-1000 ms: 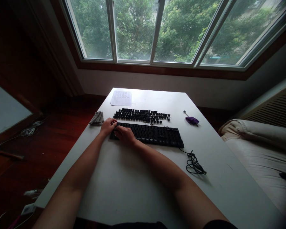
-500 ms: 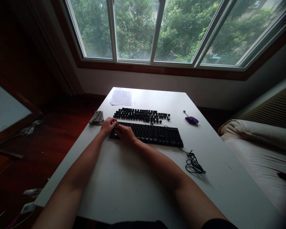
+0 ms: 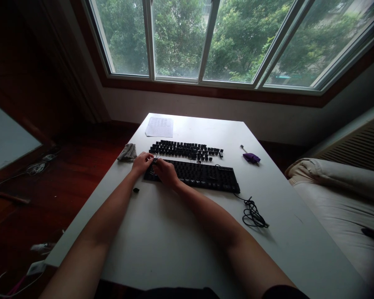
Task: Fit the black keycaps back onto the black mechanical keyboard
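Note:
A black keyboard (image 3: pixel 205 176) lies on the white table, with many of its keycaps off. At its far left corner, my left hand (image 3: pixel 141 162) is bent around the edge, thumb and fingers against it. My right hand (image 3: pixel 165 171) is closed over the keyboard's left end. A small thin tool, perhaps a wire keycap puller, shows at its fingertips, too small to make out surely. Loose black keycaps (image 3: pixel 180 148) stand in rows just behind the keyboard. One single keycap (image 3: pixel 136 190) lies on the table beside my left forearm.
A grey cloth (image 3: pixel 127 153) lies at the table's left edge, and a printed sheet (image 3: pixel 159 127) at the back. To the right are a purple cloth (image 3: pixel 251 158) with a brush-like handle and the keyboard's coiled cable (image 3: pixel 254 214). A pale sofa (image 3: pixel 327 199) stands beside the table.
A single keycap now lies on the table near my left forearm, where none showed before. My right hand has shifted slightly up, towards the keyboard's far edge. My left hand stays at the corner.

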A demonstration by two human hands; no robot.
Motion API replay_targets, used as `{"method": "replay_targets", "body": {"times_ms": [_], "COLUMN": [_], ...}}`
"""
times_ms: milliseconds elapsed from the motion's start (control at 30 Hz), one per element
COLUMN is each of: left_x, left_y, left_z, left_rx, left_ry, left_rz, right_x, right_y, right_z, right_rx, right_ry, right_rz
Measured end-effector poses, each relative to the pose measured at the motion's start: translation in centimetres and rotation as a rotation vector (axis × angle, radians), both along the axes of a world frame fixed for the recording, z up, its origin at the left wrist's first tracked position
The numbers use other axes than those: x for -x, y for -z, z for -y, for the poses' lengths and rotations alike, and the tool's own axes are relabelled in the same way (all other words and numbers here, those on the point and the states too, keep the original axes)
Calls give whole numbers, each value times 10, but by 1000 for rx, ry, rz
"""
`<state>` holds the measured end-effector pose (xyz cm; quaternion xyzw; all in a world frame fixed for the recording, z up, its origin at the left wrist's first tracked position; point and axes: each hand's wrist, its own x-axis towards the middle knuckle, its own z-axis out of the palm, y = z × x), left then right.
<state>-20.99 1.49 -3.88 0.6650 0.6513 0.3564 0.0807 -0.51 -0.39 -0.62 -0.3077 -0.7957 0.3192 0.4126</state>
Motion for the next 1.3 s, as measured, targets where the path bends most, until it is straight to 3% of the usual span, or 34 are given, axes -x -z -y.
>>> {"method": "replay_targets", "body": {"times_ms": [167, 367, 600, 800, 967, 1300], "left_x": [1, 3, 3, 4, 4, 6], "left_y": [1, -1, -5, -5, -3, -1], "left_z": [0, 0, 2, 2, 1, -1], "left_rx": [4, 16, 48, 49, 26, -10], "left_ry": [-9, -12, -21, -17, -20, -3], "left_rz": [13, 55, 128, 152, 178, 192], "right_x": [-1, 1, 4, 11, 19, 23], "right_y": [1, -5, -14, -5, 5, 6], "right_z": [3, 23, 40, 44, 51, 57], "right_rx": [-101, -313, -248, -167, -230, -302], "right_ry": [9, -192, -330, -416, -406, -392], "right_rz": [46, 181, 247, 340, 484, 565]}}
